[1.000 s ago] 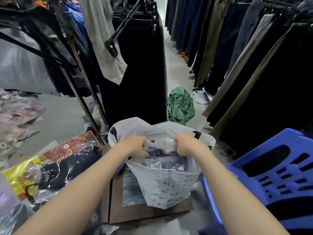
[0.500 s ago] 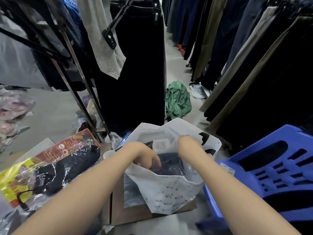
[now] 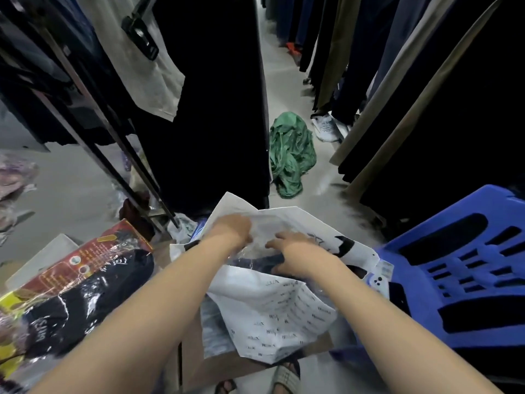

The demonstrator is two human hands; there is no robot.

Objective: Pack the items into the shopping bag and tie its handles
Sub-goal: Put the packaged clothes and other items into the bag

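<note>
The white shopping bag (image 3: 272,311) is propped on a cardboard box (image 3: 255,365), just in front of the person, with its mouth tipped up and away from the camera. A dark garment in clear plastic wrap (image 3: 255,261) is seen inside the mouth, lying across the bag from left to right. The left hand (image 3: 234,227) is placed at the far left rim, its fingers curled over the bag's edge or the wrap; whether anything is pinched there cannot be told, as the picture is blurred. The right hand (image 3: 295,255) is laid flat on the garment, fingers spread and apart, closed on nothing.

The packing step is judged nearly finished, with the tying yet to come. For that, the handle cut-outs matter: one dark cut-out (image 3: 345,245) lies just beyond and to the right of the right hand, so it is nearer to that hand; the other handle appears to sit by the left wrist, at the bag's left corner. A second wrapped pack of dark clothes (image 3: 85,294) rests well to the left, outside the bag.
</note>
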